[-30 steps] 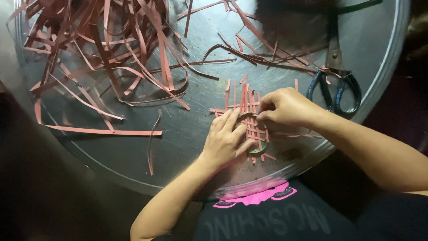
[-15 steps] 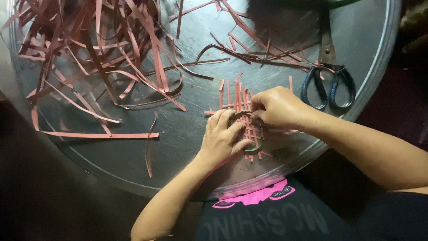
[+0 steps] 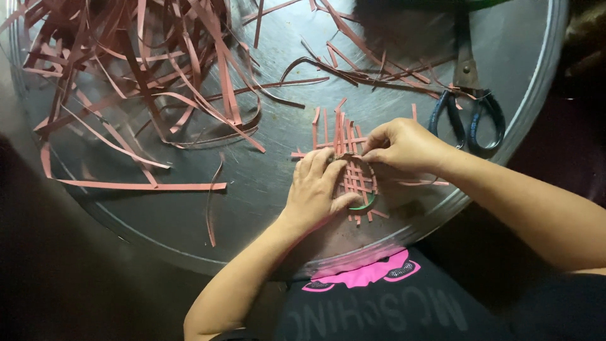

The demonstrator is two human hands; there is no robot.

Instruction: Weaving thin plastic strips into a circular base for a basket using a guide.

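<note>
Fingertips [image 3: 374,153] of the right hand [image 3: 404,144] were pinched narrowly on the upper edge of a small woven mat of pinkish-red strips [image 3: 357,180], while the left hand [image 3: 317,188] was laid flat, fingers spread, over the mat's left side to pin it to the round metal tray [image 3: 278,208]. A green ring [image 3: 364,203] was seen under the mat's lower edge, just beside the left thumb. The mat lay near the tray's front rim, between the two hands, with the free ends of its upright strips fanned out above it.

Compared with the views half a second and one second earlier, little was altered: the mat was kept in the same spot, and both hands were held on it in almost the same pose, the right-hand pinch merely shifted slightly along the top edge. The weaving was therefore judged to be in mid-course, one strip being settled rather than a new one fetched.

A tangled heap of loose strips [image 3: 145,82] was left well apart at the tray's far left, a single long strip [image 3: 139,185] lay flat below it, and dark-handled scissors [image 3: 470,110] rested untouched near the right wrist.
</note>
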